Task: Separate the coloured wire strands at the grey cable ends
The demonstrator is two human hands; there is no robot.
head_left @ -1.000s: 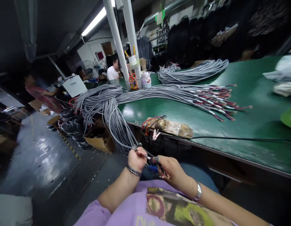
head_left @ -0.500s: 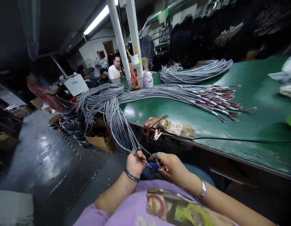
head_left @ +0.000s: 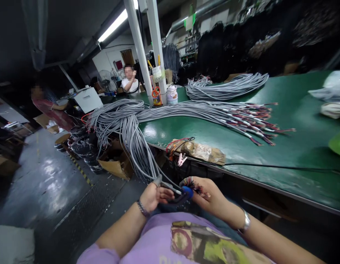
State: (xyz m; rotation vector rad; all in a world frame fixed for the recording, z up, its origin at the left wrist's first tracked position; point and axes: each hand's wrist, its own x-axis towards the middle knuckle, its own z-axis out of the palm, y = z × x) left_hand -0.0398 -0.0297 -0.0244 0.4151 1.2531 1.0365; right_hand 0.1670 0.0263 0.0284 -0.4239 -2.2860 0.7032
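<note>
ok so the thing to look at is the grey cable (head_left: 170, 187) strung between the two hands, out in front of the person's belly and just off the near edge of the bench. Its long axis slants down from upper left to lower right, so the stripped end points at the right hand, not the left.

The right hand (head_left: 210, 194) is the one nearest that end: it's curled round a tuft of coloured wires (head_left: 197, 189), gripping them as far as I can see. Some blue thing (head_left: 187, 191) sits right at its fingertips with a dark part under it, too blurry to say what it is.

Left hand (head_left: 155, 196) is just to the left, palm turned up, fingers out fairly straight toward the right one and not wrapped round anything, so I'd call it loosely open. Can't tell if the thumb is pressing on the cable.

Further out, the hanging bundle (head_left: 134, 143) drops off the bench edge, up and left of the left hand. On the green bench (head_left: 164, 128) the white-sleeved cable ends (head_left: 249, 123) lie fanned out pointing right, and a wooden block (head_left: 201, 151) sits at the edge nearer the hands, pink clip (head_left: 182, 160) beside it
</note>
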